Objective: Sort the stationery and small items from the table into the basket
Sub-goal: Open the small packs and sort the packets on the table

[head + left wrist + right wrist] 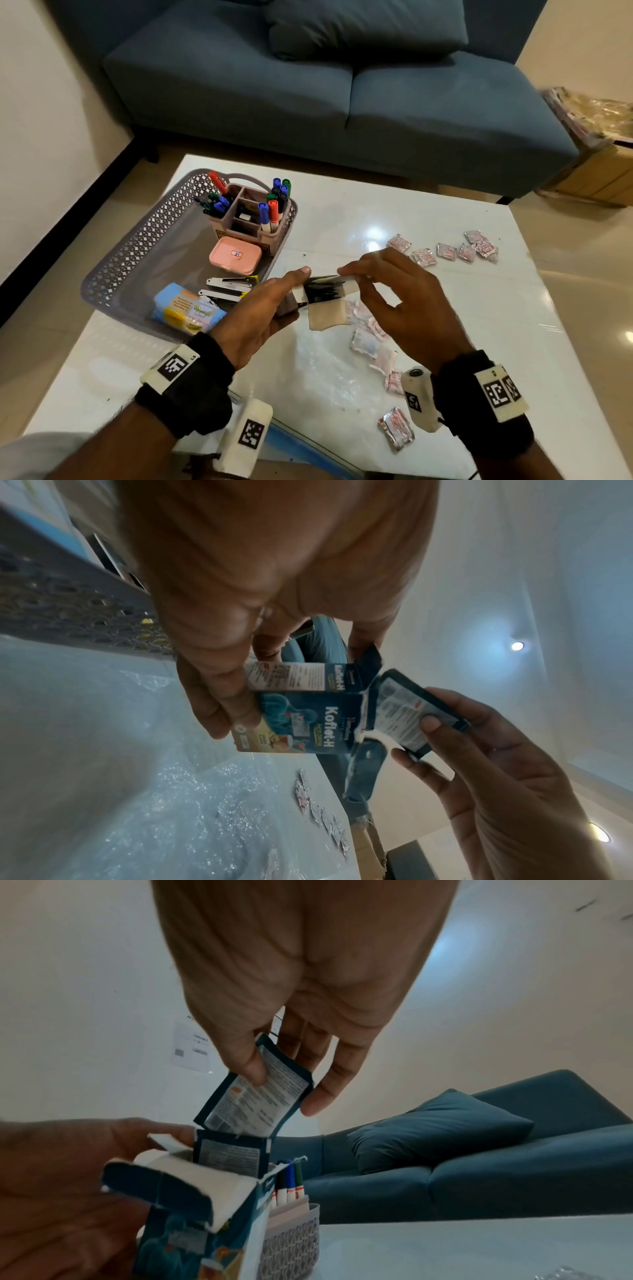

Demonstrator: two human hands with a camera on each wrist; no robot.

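The box (291,718), torn open, sits gripped in the left hand (260,315); right hand (404,301) fingers (250,1064) pinch a sachet (257,1096) at its mouth. Next, I judge: push it inside.

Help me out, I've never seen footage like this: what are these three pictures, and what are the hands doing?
No machine here: a person wears three cameras. One sits on the head and looks down; one sits on each wrist and looks along the fingers. The left hand holds an opened Koflet-H box. The right hand pinches a dark sachet at the box mouth. On the white table lie small foil packets. The grey basket holds a marker organiser, a pink case and staplers.
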